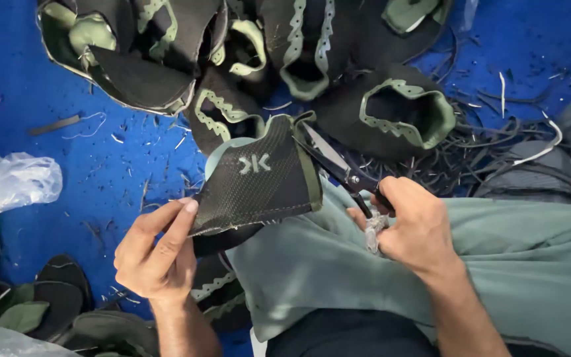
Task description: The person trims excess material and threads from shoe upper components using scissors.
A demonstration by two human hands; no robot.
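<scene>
2 bare hands over a blue floor (pixel 100 165), seen from above. Blue surface filling most of the frame, littered with pale thread scraps and dark trimmings.

Pale green fabric (pixel 497 251) spread across the lower right, draped over the person's lap.

Heap of dark shoe uppers (pixel 252 53) along the top edge, black mesh with light green zigzag collars; 1 open-mouthed upper (pixel 401 112) lying right of centre, beside a tangle of dark cut strips (pixel 484 158).

Further dark pieces (pixel 41 304) stacked in the lower left corner.

Crumpled clear plastic bag (pixel 8 185) at the left edge.

Black mesh upper piece (pixel 259 185) in the middle of the frame, green-edged, with a pale mark on its face, held up above the lap. Left hand (pixel 156 254) below it at lower centre-left, thumb and fingers pinching the bottom left corner of that piece.

Right hand (pixel 411 228) right of centre, fingers closed around the handles of dark scissors (pixel 338 165). Blades slightly parted, tip at the upper right edge of the mesh piece, close by its green trim.
</scene>
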